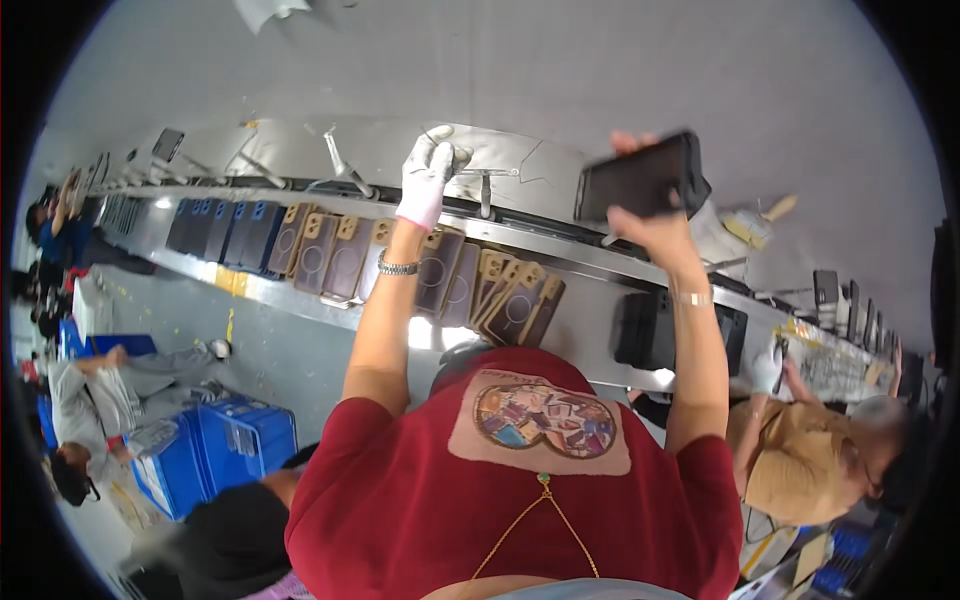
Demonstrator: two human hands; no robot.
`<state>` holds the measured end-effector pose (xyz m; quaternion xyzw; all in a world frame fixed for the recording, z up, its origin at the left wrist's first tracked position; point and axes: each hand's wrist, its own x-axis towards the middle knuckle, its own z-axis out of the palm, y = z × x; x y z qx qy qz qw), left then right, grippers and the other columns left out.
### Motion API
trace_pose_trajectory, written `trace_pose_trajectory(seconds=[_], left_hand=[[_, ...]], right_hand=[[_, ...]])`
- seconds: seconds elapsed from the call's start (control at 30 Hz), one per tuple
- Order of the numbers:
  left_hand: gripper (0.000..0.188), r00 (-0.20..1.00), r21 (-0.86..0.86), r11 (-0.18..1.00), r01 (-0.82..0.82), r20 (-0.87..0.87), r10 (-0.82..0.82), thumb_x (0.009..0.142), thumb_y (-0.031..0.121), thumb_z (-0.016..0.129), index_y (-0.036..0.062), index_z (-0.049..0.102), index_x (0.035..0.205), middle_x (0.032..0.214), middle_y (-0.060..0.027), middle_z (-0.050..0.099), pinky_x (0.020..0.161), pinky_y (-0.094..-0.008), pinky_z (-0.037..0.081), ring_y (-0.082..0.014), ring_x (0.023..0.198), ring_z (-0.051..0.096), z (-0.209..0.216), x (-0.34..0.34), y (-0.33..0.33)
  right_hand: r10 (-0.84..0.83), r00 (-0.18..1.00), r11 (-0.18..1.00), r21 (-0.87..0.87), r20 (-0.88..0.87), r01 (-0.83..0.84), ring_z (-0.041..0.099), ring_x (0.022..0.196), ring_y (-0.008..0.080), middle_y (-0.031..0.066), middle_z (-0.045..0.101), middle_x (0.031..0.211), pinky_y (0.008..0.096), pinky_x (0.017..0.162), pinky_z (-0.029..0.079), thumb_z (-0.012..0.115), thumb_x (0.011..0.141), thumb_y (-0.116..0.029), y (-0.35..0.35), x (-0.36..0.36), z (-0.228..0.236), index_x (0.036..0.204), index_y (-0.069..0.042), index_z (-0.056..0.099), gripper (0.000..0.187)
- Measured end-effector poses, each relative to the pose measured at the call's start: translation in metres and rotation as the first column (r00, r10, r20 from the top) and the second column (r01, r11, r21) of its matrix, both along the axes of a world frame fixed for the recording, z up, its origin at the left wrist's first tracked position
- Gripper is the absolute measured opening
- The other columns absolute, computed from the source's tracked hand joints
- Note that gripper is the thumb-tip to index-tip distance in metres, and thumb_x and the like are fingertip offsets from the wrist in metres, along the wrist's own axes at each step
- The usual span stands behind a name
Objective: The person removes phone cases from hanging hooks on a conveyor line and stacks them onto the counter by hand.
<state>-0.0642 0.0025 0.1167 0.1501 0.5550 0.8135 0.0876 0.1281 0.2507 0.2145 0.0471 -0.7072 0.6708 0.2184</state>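
Observation:
My left hand (431, 172), in a white glove, is raised over the rail of the bench with its fingers curled together. Whatever they may be pinching is too small to make out. Right beside it a metal holder arm (486, 190) stands on the rail. My bare right hand (652, 232) grips a black phone case (640, 182), tilted above the bench; the thick edge may be a second case behind it. Under my left forearm lies a row of purple-brown phone cases (345, 255) with gold camera frames. Black cases (645, 330) stand in a stack beside my right forearm.
Dark blue phone cases (225, 232) continue the row at left. More holder arms (347, 165) line the rail. A brush (755, 226) lies past my right hand. Blue bins (245, 440) stand on the floor at left. Co-workers sit at right (805, 455) and left (80, 410).

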Motion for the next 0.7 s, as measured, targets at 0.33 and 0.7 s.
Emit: trace_pose_trajectory(seconds=[0.33, 0.7], left_hand=[[0.017, 0.924, -0.267, 0.891, 0.367, -0.001, -0.382, 0.093, 0.011, 0.064, 0.0059, 0.053, 0.104, 0.108, -0.0086, 0.065, 0.091, -0.0302, 0.051, -0.0145, 0.102, 0.063, 0.010, 0.056, 0.079], [0.041, 0.801, -0.554, 0.773, 0.310, -0.285, -0.526, 0.069, 0.019, 0.081, 0.0033, 0.062, 0.103, 0.093, -0.0110, 0.069, 0.081, -0.0342, 0.053, -0.0281, 0.088, 0.067, -0.026, 0.099, 0.174]], right_hand=[[0.009, 0.979, 0.993, 0.113, 0.205, -0.033, 0.044, 0.124, 0.0186, 0.0069, 0.045, 0.140, 0.0325, 0.104, 0.041, 0.079, 0.064, -0.003, 0.051, 0.040, 0.017, 0.137, -0.008, 0.040, 0.083], [-0.369, 0.852, 0.321, 0.911, 0.372, -0.259, 0.047, 0.110, 0.0309, 0.0108, 0.056, 0.118, 0.0414, 0.098, 0.039, 0.082, 0.053, -0.013, 0.060, 0.006, 0.002, 0.128, -0.006, 0.050, 0.082]])
